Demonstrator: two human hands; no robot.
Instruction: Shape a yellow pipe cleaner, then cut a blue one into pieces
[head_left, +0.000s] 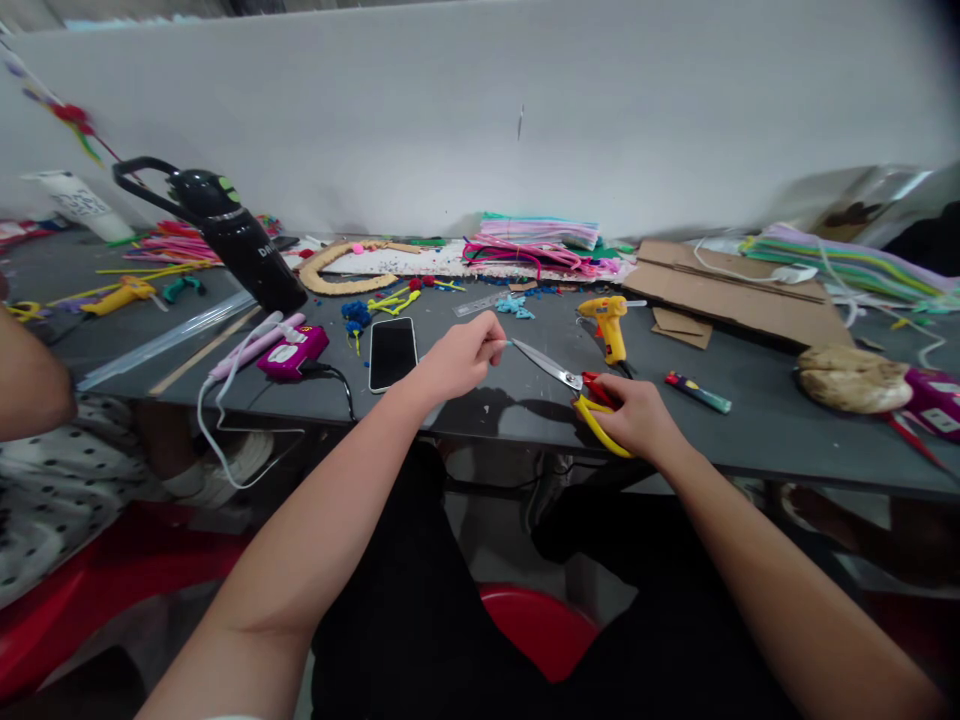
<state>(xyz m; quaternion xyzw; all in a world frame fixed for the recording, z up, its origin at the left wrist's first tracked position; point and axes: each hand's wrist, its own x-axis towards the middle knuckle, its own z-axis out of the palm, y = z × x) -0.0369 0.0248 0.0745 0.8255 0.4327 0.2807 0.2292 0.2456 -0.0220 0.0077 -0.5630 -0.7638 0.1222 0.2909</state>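
Note:
My right hand (637, 412) grips a pair of scissors (551, 368) by handles coloured red and yellow, their blades pointing left. At the blade tips, my left hand (471, 350) is closed in a pinch. A tiny light-blue piece shows at its fingertips, touching or very near the scissors; most of it is hidden. Just beyond the hands lies a small pile of light-blue bits (516, 306), beside a clear ruler (476, 306). A yellow glue gun (609, 325) rests behind the scissors. The phone (393, 354) lies left of my left hand, its screen dark.
A black bottle (251, 255) stands at the left, near a purple device (294, 353) with cables. Pipe cleaners (525, 255) and cardboard (735, 290) line the back. A marker-like tube (697, 392) lies to the right. Another person's arm (30, 380) is at the far left.

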